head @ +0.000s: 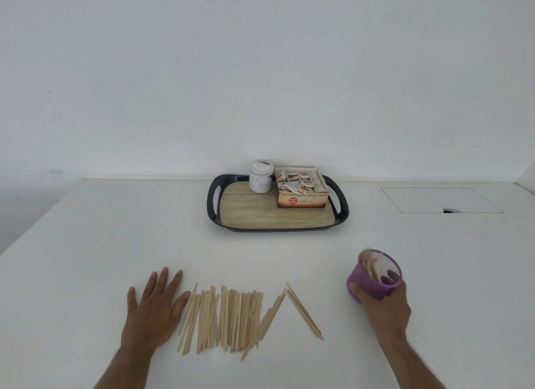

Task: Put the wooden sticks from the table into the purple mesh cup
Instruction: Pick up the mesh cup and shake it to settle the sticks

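Many wooden sticks beside flat left hand, right hand gripping purple mesh cup, tray behind

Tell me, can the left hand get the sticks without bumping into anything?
Probably yes. The left hand lies flat and open on the table, right beside the sticks, and nothing stands between them. The right hand is off to the other side, holding the cup.

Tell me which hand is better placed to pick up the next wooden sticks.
Probably the left hand. It lies open and flat on the table, touching the left edge of the wooden sticks. The right hand is busy, its grip around the purple mesh cup.
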Action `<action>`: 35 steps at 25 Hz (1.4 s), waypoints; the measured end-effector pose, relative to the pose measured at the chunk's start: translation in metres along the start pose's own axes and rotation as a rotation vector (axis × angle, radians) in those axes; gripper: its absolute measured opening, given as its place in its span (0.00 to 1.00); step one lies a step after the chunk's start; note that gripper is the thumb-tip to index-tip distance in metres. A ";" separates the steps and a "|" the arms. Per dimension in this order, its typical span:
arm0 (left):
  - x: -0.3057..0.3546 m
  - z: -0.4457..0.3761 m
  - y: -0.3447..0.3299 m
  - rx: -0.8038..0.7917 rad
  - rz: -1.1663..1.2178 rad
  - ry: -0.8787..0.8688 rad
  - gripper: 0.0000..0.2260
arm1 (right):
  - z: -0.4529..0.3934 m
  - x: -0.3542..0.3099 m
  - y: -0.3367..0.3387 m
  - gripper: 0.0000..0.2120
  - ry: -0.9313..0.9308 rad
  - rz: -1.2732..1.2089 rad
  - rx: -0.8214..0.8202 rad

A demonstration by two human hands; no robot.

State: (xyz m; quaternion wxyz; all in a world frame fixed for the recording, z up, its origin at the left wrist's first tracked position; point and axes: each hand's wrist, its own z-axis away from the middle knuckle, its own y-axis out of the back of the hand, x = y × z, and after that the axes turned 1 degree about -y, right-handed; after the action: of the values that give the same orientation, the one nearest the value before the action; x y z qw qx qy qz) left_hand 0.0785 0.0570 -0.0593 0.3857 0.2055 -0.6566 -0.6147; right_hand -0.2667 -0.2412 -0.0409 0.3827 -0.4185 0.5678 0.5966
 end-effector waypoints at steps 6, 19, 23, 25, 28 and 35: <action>-0.002 -0.002 -0.002 0.000 0.005 0.004 0.28 | -0.002 -0.001 -0.002 0.40 0.015 0.026 -0.034; -0.002 -0.001 0.000 -0.007 0.008 0.003 0.28 | -0.015 -0.004 0.005 0.45 0.176 0.025 -0.156; -0.004 -0.002 -0.003 0.006 0.022 0.004 0.28 | -0.019 0.003 0.007 0.48 0.114 -0.072 -0.277; -0.005 -0.003 -0.004 0.007 0.029 0.006 0.28 | -0.020 0.005 0.007 0.39 0.094 -0.021 -0.249; -0.005 -0.004 -0.005 0.013 0.031 0.003 0.28 | -0.018 -0.001 0.008 0.34 0.097 -0.020 -0.112; -0.007 -0.005 -0.006 0.016 0.029 0.003 0.28 | -0.014 0.004 0.005 0.38 0.083 0.040 -0.123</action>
State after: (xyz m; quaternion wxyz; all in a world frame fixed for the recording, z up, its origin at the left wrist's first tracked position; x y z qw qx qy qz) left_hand 0.0846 0.0578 -0.0673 0.3938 0.2002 -0.6638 -0.6035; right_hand -0.2717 -0.2554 -0.0430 0.3207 -0.4542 0.5535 0.6200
